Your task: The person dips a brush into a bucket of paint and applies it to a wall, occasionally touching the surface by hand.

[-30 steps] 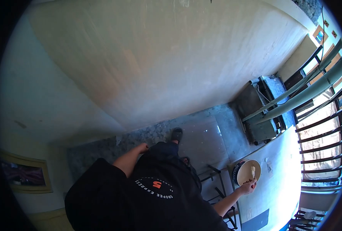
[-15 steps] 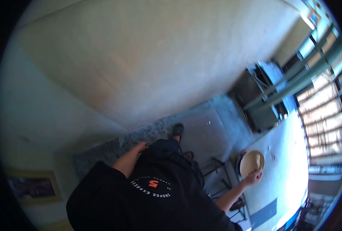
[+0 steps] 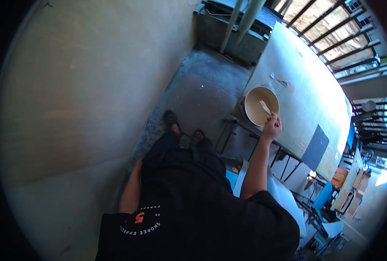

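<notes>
My right hand (image 3: 272,126) is closed round the handle of a pale-tipped brush (image 3: 265,107). The brush is over the open mouth of a round bucket with a cream inside (image 3: 255,108), at the near edge of a long light table (image 3: 306,82). Whether the brush touches the inside cannot be made out. My left hand (image 3: 137,167) hangs beside my left thigh, its fingers mostly hidden.
A bare wall (image 3: 84,87) rises at the left. Green poles (image 3: 241,30) and a dark cabinet (image 3: 215,35) stand beyond the floor. A grey sheet (image 3: 316,148) lies on the table. Blue chairs (image 3: 322,195) and cardboard boxes (image 3: 353,195) are at the right.
The view has turned, so the table and bucket appear higher and more of the room shows at the right. My right hand still holds the brush at the bucket; my left fingers show less.
</notes>
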Demonstrator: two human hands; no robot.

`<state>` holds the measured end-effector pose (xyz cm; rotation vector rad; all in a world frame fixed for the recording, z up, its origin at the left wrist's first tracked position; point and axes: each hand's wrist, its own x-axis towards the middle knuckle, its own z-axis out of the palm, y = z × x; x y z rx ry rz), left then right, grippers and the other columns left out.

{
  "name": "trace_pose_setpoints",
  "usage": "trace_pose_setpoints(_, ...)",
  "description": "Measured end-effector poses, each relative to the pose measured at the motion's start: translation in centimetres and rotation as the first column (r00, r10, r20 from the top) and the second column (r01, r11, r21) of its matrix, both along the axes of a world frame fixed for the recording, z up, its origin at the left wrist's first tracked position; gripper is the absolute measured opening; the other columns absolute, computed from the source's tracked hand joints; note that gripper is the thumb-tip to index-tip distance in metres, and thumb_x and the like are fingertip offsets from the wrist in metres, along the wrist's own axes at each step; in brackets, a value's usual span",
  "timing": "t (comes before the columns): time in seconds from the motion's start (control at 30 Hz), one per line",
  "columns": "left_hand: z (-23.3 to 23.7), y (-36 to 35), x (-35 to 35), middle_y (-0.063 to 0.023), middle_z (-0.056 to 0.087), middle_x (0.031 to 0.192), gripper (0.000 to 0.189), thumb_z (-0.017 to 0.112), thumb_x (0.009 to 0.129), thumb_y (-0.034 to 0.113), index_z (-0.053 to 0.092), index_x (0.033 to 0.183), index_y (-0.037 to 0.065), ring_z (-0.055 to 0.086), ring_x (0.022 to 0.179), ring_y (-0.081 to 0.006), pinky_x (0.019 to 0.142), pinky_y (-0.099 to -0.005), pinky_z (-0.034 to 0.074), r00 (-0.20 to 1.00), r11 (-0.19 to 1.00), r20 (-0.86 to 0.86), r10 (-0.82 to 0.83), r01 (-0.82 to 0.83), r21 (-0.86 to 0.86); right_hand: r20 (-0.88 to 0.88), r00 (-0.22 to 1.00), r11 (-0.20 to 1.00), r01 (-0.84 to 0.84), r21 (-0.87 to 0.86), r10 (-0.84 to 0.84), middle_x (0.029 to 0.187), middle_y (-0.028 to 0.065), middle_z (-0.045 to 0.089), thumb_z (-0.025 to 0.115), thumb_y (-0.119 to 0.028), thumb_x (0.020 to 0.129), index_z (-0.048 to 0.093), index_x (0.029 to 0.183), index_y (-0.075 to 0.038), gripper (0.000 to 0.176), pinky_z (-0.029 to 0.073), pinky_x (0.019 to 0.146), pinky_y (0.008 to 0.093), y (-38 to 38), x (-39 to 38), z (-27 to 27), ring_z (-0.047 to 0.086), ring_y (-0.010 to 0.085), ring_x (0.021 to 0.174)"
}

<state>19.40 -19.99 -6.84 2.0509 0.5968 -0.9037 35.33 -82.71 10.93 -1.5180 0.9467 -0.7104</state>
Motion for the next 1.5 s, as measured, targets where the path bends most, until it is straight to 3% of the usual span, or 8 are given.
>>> trace_pose_setpoints(0.23,-1.5,0.7,-1.0,-0.0165,0.064,0.096,0.028,0.047,0.079,0.004,0.062,0.103,0.002,0.06,0.091,-0.0274,0.078,-0.0404,0.046,0.976,0.975,0.018,0.215,-0.216,0.05,0.097,0.995,0.999,-0.011,-0.043,0.015,0.067,0.0013,0.058,0.051,-0.02,0.09,0.064,0.095,-0.003,0.022,0.037,0.046,0.0181,-0.7,-1.4,0.9,0.049,0.006,0.054)
trace_pose_setpoints(0.43,-1.4,-0.2,-1.1,-0.0192,0.063,0.098,0.026,0.051,0.079,0.013,0.064,0.1,0.004,0.06,0.092,-0.0324,0.078,-0.0401,0.046,0.993,0.983,0.118,0.0,-0.021,0.181,0.092,0.993,0.981,0.084,-0.173,-0.069,0.078,0.0081,0.063,0.055,-0.025,0.089,0.063,0.094,0.001,0.028,0.045,0.053,0.0243,-2.1,-0.9,-2.4,0.057,0.0143,0.061)
trace_pose_setpoints(0.47,-0.4,-1.1,-0.8,-0.0193,0.063,0.098,0.027,0.053,0.077,0.016,0.064,0.1,0.004,0.06,0.091,-0.0334,0.077,-0.0402,0.047,0.993,0.975,0.106,-0.041,0.016,0.223,0.354,0.933,0.997,0.073,0.002,-0.069,0.077,0.0087,0.063,0.055,-0.024,0.089,0.063,0.094,0.002,0.028,0.045,0.051,0.0242,-2.6,-0.8,-3.2,0.057,0.0147,0.061)
trace_pose_setpoints(0.6,-1.7,-0.8,-2.9,-0.019,0.065,0.094,0.031,0.061,0.073,0.021,0.065,0.098,0.004,0.062,0.085,-0.033,0.074,-0.0406,0.047,0.99,0.977,0.143,0.015,-0.045,0.21,0.152,0.98,0.991,0.133,-0.004,-0.131,0.079,0.0071,0.062,0.054,-0.029,0.089,0.063,0.099,-0.001,0.031,0.045,0.051,0.0226,0.3,-0.5,2.5,0.058,0.0134,0.063)
trace_pose_setpoints(0.8,-10.0,4.1,-9.1,-0.0166,0.065,0.094,0.022,0.058,0.07,0.01,0.067,0.09,0.005,0.062,0.082,-0.0344,0.069,-0.0432,0.047,0.983,0.955,0.172,-0.058,0.005,0.295,0.253,0.912,0.832,0.145,0.536,-0.322,0.063,0.001,0.049,0.05,-0.036,0.091,0.056,0.074,-0.001,0.04,0.035,0.047,0.0243,1.2,2.1,6.0,0.045,0.0101,0.054)
trace_pose_setpoints(1.27,-2.4,6.8,-18.5,-0.0179,0.065,0.091,0.027,0.072,0.065,0.023,0.069,0.084,0.004,0.062,0.079,-0.0338,0.072,-0.0414,0.049,0.976,0.949,-0.032,0.216,-0.203,0.241,0.587,0.808,0.753,-0.421,0.505,0.058,0.051,-0.0051,0.034,0.055,-0.042,0.089,0.04,0.069,-0.01,0.041,0.028,0.032,0.015,20.1,4.1,18.1,0.033,0.0028,0.04)
trace_pose_setpoints(1.43,-9.7,13.3,-26.4,-0.0178,0.065,0.09,0.03,0.072,0.065,0.021,0.068,0.089,0.003,0.063,0.08,-0.0332,0.074,-0.042,0.049,0.947,0.94,0.049,0.319,-0.322,0.112,0.713,0.645,0.525,-0.722,0.451,0.275,0.05,-0.0061,0.036,0.054,-0.04,0.09,0.042,0.072,-0.013,0.035,0.027,0.032,0.0154,34.4,2.4,19.4,0.032,0.0018,0.039)
trace_pose_setpoints(1.5,-12.9,10.3,-32.9,-0.0172,0.066,0.091,0.029,0.065,0.071,0.02,0.067,0.092,0.001,0.062,0.08,-0.0285,0.073,-0.0418,0.048,0.695,0.713,0.23,0.682,-0.701,0.005,0.725,0.616,0.464,-0.763,0.45,0.308,0.05,-0.0061,0.035,0.054,-0.039,0.09,0.043,0.073,-0.013,0.033,0.026,0.032,0.0158,42.0,0.6,20.8,0.031,0.0019,0.038)
